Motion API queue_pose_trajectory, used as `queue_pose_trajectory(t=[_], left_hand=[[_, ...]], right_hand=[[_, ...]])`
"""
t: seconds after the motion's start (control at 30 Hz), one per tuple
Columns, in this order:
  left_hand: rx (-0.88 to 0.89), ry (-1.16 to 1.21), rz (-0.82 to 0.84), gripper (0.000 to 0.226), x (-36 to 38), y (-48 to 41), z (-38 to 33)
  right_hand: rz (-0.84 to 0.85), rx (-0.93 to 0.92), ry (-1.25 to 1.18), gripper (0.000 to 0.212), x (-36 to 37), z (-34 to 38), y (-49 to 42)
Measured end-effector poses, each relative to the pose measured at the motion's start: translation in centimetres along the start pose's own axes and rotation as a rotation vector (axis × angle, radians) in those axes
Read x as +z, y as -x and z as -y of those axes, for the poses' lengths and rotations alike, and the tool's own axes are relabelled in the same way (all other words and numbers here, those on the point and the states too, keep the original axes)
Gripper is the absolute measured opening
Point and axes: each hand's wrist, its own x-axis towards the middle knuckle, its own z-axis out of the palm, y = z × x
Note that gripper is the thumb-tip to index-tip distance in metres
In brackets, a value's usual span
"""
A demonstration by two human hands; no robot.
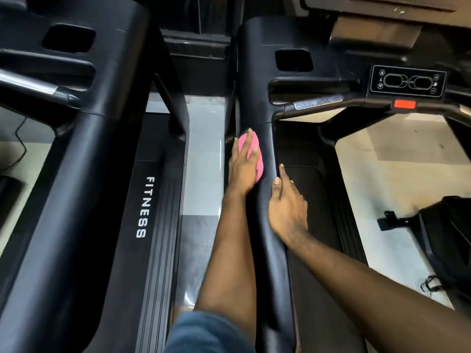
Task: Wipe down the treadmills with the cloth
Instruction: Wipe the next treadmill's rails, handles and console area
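Blue fabric [204,332] lowest — left hand [243,169], fingers [245,146] flat atop cloth [259,167] on rail [254,98].

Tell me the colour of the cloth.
The cloth is pink, clearest in the head view.

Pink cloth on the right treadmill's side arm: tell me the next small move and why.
Probably slide the pink cloth forward along the side arm, toward its console end. The left hand presses the cloth flat on the arm partway up, the right hand grips the same arm just behind it, and a long stretch of arm lies ahead of the cloth.
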Motion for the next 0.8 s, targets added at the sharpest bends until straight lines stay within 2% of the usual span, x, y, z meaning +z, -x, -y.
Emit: queue_pose_trajectory(t=[0.1, 0.3, 0.37, 0.47, 0.63, 0.8], left_hand=[[0.018, -0.015, -0.011, 0.057, 0.2, -0.4, -0.1], [0.155, 0.080, -0.017, 0.048, 0.2, 8.7, 1.6], [0.121, 0.106, -0.007, 0.048, 0.3, 10.7, 2.1], [0.066, 0.100, 0.022, 0.049, 0.4, 11.1, 2.4], [0.090, 0.264, 0.013, 0.049, 0.4, 5.5, 3.4], [-0.014, 0.343, 0.081, 0.049, -0.2, -7.9, 2.5]], right_hand=[[0.003, 0.006, 0.013, 0.052, -0.2, 0.2, -0.1], [0.135, 0.120, 0.028, 0.049, -1.1, 1.2, -1.5], [0.179, 0.153, 0.033, 0.053, -1.4, 2.3, -4.2], [0.123, 0.142, -0.023, 0.057, -1.2, 3.9, -7.0], [0.041, 0.110, 0.047, 0.054, 0.0, 3.8, -7.7], [-0.006, 0.077, 0.108, 0.053, 0.8, 3.1, -8.5]])
